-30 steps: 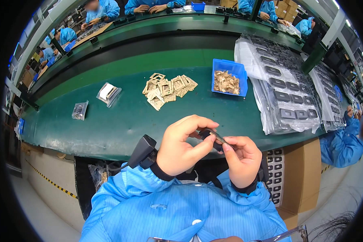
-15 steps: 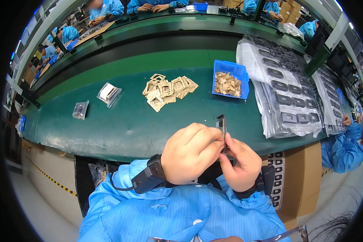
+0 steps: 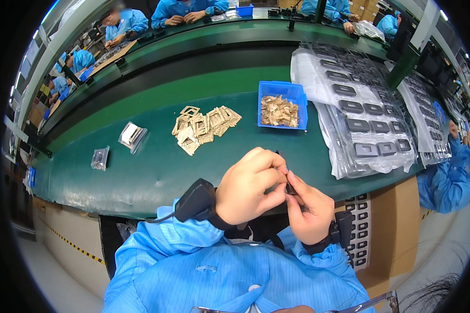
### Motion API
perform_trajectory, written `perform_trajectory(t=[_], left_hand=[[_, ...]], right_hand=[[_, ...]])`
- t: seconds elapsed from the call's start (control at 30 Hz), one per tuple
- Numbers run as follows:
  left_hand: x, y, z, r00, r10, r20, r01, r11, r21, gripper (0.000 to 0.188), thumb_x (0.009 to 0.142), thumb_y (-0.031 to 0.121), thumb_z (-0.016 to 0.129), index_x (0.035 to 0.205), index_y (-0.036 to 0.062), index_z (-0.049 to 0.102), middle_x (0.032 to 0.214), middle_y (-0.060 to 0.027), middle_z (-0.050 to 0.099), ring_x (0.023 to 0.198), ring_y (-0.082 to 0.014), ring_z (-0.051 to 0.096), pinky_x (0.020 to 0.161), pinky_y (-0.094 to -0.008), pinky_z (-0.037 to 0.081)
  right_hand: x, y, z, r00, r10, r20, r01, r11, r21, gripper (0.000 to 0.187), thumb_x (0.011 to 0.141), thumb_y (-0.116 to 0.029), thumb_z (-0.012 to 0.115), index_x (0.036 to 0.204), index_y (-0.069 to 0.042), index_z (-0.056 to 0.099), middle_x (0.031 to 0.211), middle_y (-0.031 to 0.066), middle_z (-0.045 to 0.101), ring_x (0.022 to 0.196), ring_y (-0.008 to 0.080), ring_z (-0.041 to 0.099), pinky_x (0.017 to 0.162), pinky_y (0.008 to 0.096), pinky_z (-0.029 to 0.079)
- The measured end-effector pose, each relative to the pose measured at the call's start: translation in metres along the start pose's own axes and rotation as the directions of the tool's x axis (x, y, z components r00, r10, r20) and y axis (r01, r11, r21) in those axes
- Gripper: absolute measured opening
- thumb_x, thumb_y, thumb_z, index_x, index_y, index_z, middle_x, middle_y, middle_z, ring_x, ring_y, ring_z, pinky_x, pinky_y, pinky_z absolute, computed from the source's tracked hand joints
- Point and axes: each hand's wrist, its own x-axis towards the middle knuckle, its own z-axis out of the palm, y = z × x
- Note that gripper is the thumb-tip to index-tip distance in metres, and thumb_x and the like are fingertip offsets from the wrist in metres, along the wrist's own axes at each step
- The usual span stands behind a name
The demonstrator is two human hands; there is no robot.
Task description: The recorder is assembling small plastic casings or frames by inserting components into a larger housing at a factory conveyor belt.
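Green surface [image 3: 156, 182], blue bin [image 3: 283, 89] on it — tan frames [image 3: 206, 126] heaped left of the bin, trayed black parts [image 3: 373, 110] right of it. Nearer the worker [image 3: 203, 284] than the bin, left hand [image 3: 248, 185] and right hand [image 3: 312, 214] both pinch a small dark piece [image 3: 290, 190] — mostly covered, tbh.

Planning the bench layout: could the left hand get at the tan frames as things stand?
Probably yes: nothing visible stands between the left hand and the tan frames lying ahead. It is busy at a dark part with the right hand, though, so may need freeing first.
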Motion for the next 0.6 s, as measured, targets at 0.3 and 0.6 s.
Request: perform_trajectory(t=[0.3,0.6], left_hand=[[0.006,-0.004,0.021,0.935,-0.334,0.120,0.354,0.901,-0.251,0.009,0.071,0.002,0.072,0.079,0.0040,0.068,0.100,-0.0069,0.056,0.083,-0.0163,0.058,0.062,-0.0261,0.049],[0.057,-0.099,0.014,0.992,-0.062,-0.111,0.102,0.909,0.405,0.006,0.073,0.005,0.071,0.077,0.0031,0.067,0.103,-0.0106,0.061,0.091,-0.0286,0.057,0.075,-0.0372,0.049]], right_hand=[[-0.010,0.033,-0.009,0.986,0.159,0.040,-0.164,0.957,0.241,0.050,0.081,0.016,0.060,0.128,-0.003,0.063,0.111,0.0189,0.070,0.095,0.0205,0.071,0.081,0.0291,0.056],[-0.006,0.047,-0.020,0.870,0.467,0.159,-0.437,0.582,0.686,0.045,0.090,0.010,0.057,0.134,0.009,0.050,0.116,0.0214,0.065,0.101,0.0250,0.068,0.088,0.0298,0.055]])
